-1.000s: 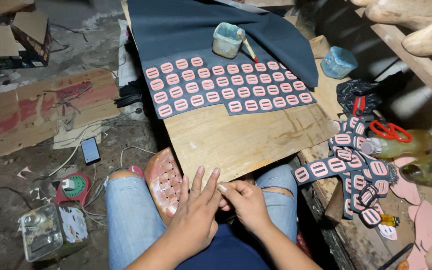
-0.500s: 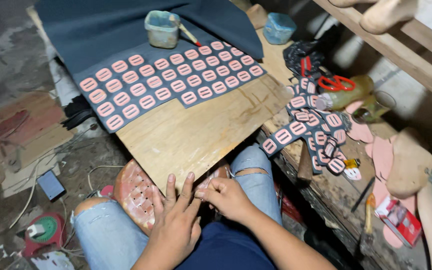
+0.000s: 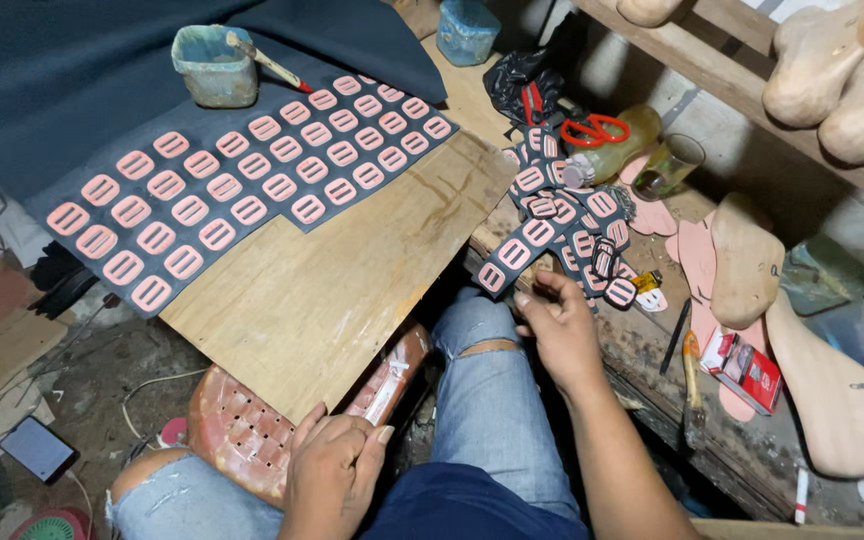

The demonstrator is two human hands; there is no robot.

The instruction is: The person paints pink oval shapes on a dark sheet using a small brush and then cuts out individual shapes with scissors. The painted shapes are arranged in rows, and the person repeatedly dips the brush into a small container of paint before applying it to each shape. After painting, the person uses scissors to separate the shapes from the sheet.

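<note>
Fingertips (image 3: 524, 300) of the right hand (image 3: 557, 330) were pinched lightly at the near edge of the heap of dark pieces with pink buckle shapes (image 3: 564, 225), closing on one piece at the bottom of the pile, though whether it was already lifted free could not be told. That heap lay on the right, spilling over the edge of the cluttered bench (image 3: 652, 340), just right of the plywood board (image 3: 342, 270). To pick well from such a tangle, it seemed wise to take only the loosest piece at the rim and draw it toward the knee, since pulling from the middle would likely drag its neighbours off the edge. The left hand (image 3: 332, 470) was curled loosely closed, resting near the lap beside a perforated red stool (image 3: 242, 440) (nothing could be seen in it). On the board's far left, a dark sheet (image 3: 52, 70) carried neat rows of pink pieces (image 3: 242, 175), so a fresh one would probably want laying in line with those, flat and evenly spaced. At the sheet's far edge stood a small tub with a brush (image 3: 214, 65). Farther right lay red-handled scissors (image 3: 592, 130), a glass (image 3: 670, 165), wooden shoe lasts (image 3: 747, 262) and a small red box (image 3: 747, 368); a phone (image 3: 37, 450) sat on the floor at near left.
</note>
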